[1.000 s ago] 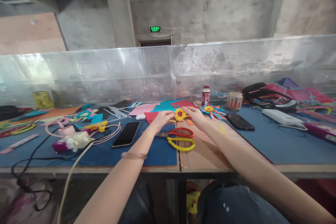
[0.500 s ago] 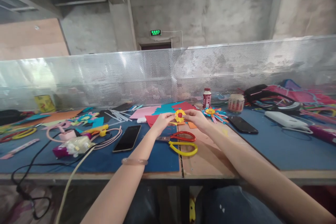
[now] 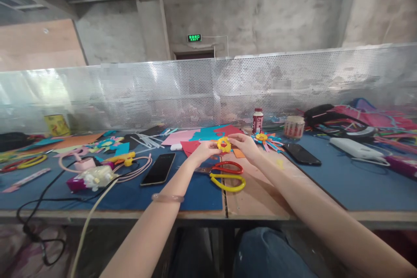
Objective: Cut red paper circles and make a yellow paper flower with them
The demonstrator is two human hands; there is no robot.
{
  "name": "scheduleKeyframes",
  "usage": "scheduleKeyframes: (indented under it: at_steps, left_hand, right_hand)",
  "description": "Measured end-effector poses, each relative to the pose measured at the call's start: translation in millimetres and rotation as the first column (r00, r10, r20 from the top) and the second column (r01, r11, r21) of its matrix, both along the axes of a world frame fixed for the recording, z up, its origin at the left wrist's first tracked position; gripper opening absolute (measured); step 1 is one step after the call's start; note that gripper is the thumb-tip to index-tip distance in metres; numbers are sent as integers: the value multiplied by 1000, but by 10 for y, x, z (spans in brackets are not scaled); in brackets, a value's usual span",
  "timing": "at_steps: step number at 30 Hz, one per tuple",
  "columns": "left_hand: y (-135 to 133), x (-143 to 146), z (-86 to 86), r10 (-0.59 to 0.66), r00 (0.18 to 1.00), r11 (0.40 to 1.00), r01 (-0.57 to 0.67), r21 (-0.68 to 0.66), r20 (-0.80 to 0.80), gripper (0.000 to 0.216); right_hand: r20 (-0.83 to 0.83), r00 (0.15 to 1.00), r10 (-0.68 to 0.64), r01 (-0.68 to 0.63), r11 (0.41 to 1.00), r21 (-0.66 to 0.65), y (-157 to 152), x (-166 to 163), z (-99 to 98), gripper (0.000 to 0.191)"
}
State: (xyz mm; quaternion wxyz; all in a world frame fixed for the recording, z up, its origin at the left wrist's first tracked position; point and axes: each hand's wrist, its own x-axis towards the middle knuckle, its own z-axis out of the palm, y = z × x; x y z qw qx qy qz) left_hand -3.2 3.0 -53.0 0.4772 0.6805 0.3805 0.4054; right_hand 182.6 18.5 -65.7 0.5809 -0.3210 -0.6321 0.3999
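A small yellow paper flower (image 3: 219, 144), ring-shaped with a scalloped edge, is held up over the middle of the table. My left hand (image 3: 207, 150) pinches its left side. At its upper right edge, the fingertips of my right hand (image 3: 243, 144) are closed on it. Below the hands lie scissors (image 3: 228, 182) with one red and one yellow handle, blades pointing left. A finished-looking flower (image 3: 261, 138) with a yellow centre and blue, orange and pink strips rests just right of my right hand. Red paper (image 3: 189, 148) lies beside my left hand.
Phones lie on the left (image 3: 158, 169) and right (image 3: 302, 154). A glue gun (image 3: 125, 159), a power strip (image 3: 93, 181) and looping cables occupy the left side. At the back stand a small bottle (image 3: 257, 120) and a jar (image 3: 293, 127), before a perforated metal screen (image 3: 182, 91).
The yellow flower has turned slightly in my fingers; the red that filled its centre no longer shows there. Both hands stay almost in place, and the camera view has shifted a little.
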Motion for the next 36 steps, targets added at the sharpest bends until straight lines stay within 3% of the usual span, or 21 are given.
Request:
scheduleKeyframes:
  at_steps: [7, 12, 16, 19, 21, 24, 25, 26, 28, 32, 36]
  left_hand:
    - [-4, 5, 5, 43, 999, 999, -42, -22, 28, 22]
    - [36, -9, -27, 108, 994, 993, -107, -40, 24, 22]
    - [104, -51, -62, 209, 977, 976, -205, -70, 52, 20]
    - [135, -69, -67, 252, 965, 966, -246, -80, 76, 20]
    - [146, -73, -59, 285, 953, 958, -278, -72, 100, 18]
    - [154, -77, -36, 350, 924, 937, -347, -51, 155, 15]
    - [153, -80, -24, 370, 912, 929, -367, -48, 177, 14]
    - [149, -84, -9, 384, 901, 923, -382, -49, 201, 13]
    - [130, -98, 36, 385, 886, 921, -386, -52, 256, 14]
    - [62, -170, 178, 300, 860, 947, -320, -22, 413, 18]
    - [20, -259, 287, 205, 818, 965, -260, 27, 537, 18]
  right_hand:
    - [175, 984, -24, 20, 1000, 23, -62, -11, -4, 30]
    - [266, 951, -159, 151, 987, 51, -9, 48, -33, 30]
    - [459, 843, -280, 271, 959, 86, 77, 226, -66, 24]
    - [591, 737, -328, 281, 944, 174, 73, 305, -55, 18]
    - [651, 694, -308, 223, 951, 213, -1, 282, -14, 21]
    - [801, 593, -85, -58, 987, 148, -195, 155, 72, 28]
    - [871, 489, 44, -235, 969, 83, -264, 101, 96, 30]
    - [906, 413, 94, -348, 935, 62, -326, 50, 116, 31]
    - [928, 356, 110, -419, 907, 53, -413, -29, 137, 27]
    - [882, 468, 54, -220, 974, 57, -415, -29, 138, 20]
    - [793, 608, -31, -73, 993, 94, -283, 84, 144, 21]
